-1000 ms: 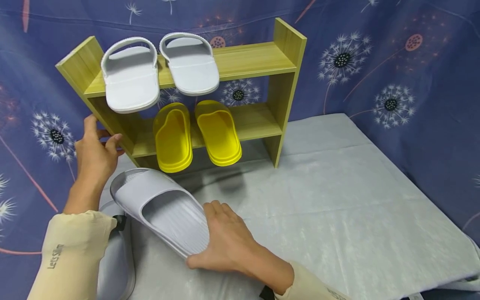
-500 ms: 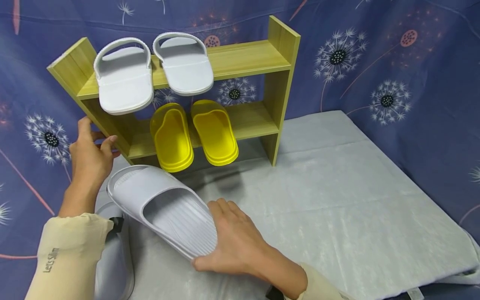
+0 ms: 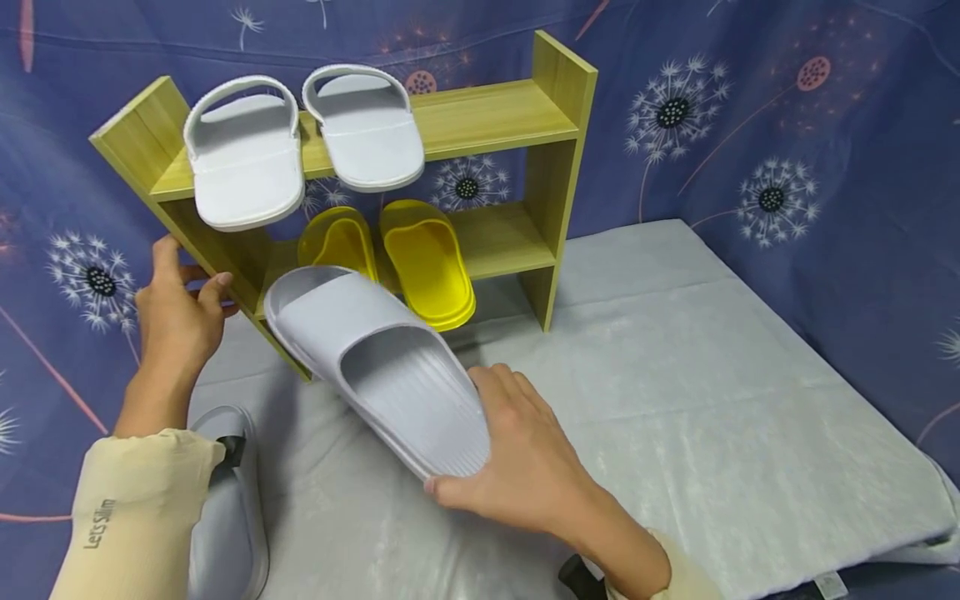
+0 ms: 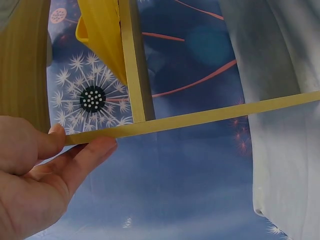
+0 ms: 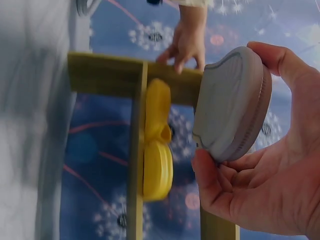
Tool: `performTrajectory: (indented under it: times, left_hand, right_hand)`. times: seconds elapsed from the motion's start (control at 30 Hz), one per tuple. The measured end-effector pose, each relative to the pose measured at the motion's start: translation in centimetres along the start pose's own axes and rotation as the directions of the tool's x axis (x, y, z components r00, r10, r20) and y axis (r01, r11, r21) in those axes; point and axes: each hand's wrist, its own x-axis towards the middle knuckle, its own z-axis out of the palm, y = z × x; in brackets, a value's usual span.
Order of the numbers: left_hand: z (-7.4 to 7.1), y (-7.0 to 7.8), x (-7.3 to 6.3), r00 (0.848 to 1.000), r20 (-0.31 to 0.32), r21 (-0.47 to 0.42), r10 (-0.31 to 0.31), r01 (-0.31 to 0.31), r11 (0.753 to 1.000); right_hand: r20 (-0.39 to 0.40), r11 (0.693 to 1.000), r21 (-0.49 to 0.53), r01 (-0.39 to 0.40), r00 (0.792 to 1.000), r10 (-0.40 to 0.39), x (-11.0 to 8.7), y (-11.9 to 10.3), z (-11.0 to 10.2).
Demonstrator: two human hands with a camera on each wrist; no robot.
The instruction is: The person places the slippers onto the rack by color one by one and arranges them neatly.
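Note:
My right hand (image 3: 525, 454) grips a grey slipper (image 3: 420, 400) by its heel end, thumb along one edge and fingers along the other. The slipper hangs tilted above the cloth, its toe overlapping a yellow slipper in the head view. With my left hand (image 3: 180, 312) I pinch the left side panel of a two-tier wooden shoe rack (image 3: 510, 117); in the left wrist view the panel edge (image 4: 190, 117) passes between thumb and fingers. Two yellow slippers (image 3: 431, 267) sit on the lower shelf. White slippers (image 3: 247, 162) with raised straps stand on the upper shelf.
Another grey slipper (image 3: 225, 517) lies on the cloth at the left, partly behind my left sleeve (image 3: 135, 508). Grey cloth (image 3: 712, 400) covers the table, whose edge shows at the right. A blue dandelion-print curtain (image 3: 862, 208) hangs behind and beside the rack.
My right hand has carried the grey slipper right and upward, so its toe now overlaps the left yellow slipper. The left hand has kept its hold on the rack; the view shifted slightly.

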Motion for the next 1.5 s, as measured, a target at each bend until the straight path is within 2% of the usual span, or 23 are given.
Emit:
performTrajectory:
  times: [0.3,0.6,0.8,1.1,1.27,1.5]
  left_hand:
    - [-0.2,-0.2,-0.2,1.0,-0.011,0.002,0.015,-0.015,1.0]
    - [-0.2,0.0,0.0,1.0,0.009,0.003,0.014,-0.014,1.0]
    - [-0.1,-0.1,0.0,1.0,0.016,-0.001,0.01,-0.01,1.0]
    - [-0.2,-0.1,-0.1,1.0,0.025,-0.012,0.019,-0.018,1.0]
    - [-0.1,0.0,-0.2,0.999,0.026,-0.01,0.028,-0.028,1.0]
    - [-0.2,0.0,-0.3,0.999,0.019,-0.013,0.034,-0.033,0.999]
  right_hand:
    - [-0.143,0.996,-0.009,-0.089,0.986,0.087,0.9,1.7,-2.8]
    - [-0.264,0.973,-0.028,-0.229,0.941,0.214,2.7,4.2,-5.4]
    - [-0.316,0.955,-0.07,-0.289,0.914,0.253,4.7,5.6,-5.8]
    - [-0.322,0.942,-0.149,-0.301,0.915,0.242,7.5,6.4,-4.8]
    - [-0.313,0.933,-0.18,-0.312,0.917,0.246,8.0,6.5,-4.5]
    - [-0.3,0.939,-0.162,-0.303,0.922,0.245,8.2,6.2,-4.6]
